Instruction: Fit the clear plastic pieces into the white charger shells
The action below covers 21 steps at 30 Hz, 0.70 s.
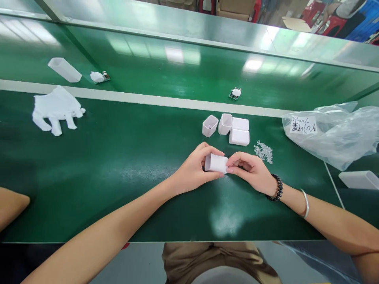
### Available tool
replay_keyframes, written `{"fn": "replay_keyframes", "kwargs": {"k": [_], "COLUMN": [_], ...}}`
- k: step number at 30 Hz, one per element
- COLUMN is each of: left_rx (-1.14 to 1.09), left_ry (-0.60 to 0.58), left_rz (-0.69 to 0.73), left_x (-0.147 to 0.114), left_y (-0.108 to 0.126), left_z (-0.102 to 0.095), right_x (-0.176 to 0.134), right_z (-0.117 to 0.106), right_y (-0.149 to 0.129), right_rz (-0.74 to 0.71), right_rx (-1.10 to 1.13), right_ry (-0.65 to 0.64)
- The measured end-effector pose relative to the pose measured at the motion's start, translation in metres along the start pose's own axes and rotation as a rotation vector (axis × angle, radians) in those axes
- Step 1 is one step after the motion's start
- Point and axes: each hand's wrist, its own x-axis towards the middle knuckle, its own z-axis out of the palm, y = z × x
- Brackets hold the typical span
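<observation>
My left hand [197, 167] is wrapped around a small white plastic housing [216, 163], which lies on its side with its hollow end toward the left. At the housing's right end, the thumb and fingertips of my right hand [247, 169] are pinched together; whatever is between them is too small to make out. Just beyond my hands stand two open white housings [210, 126] beside two more lying flat [239, 137]. A small pile of clear plastic bits [263, 152] lies right of these, close to my right hand.
On the right are a clear plastic bag [334, 132] with a handwritten label and a white housing [359, 180]. Circuit boards [235, 93] and another housing [65, 70] sit along the back. A white glove [57, 110] lies left; someone's elbow [13, 205] shows at the left edge.
</observation>
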Motion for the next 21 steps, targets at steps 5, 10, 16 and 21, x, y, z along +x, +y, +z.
{"fn": "replay_keyframes", "kwargs": {"k": [5,10,16,21], "left_rx": [-0.011,0.002,-0.007,-0.016], "left_ry": [-0.001,-0.006,-0.021,-0.015], "left_rz": [0.004,0.009,0.001,0.001], "left_x": [-0.0017,-0.0009,0.0022,0.0024], "left_y": [-0.0009,-0.002,-0.0017,-0.0009], "left_z": [0.0002,-0.0009,-0.0029,-0.0021], "right_x": [0.0,-0.0009,-0.0024,-0.0036], "right_z": [0.0007,0.0008,0.001,0.0012], "right_y": [0.0024,0.0006,0.0006,0.0012], "right_rz": [-0.05,-0.162,-0.265,-0.319], "right_rx": [-0.095,-0.232,-0.332,-0.364], "right_ry": [-0.004,0.014,0.016,0.015]}}
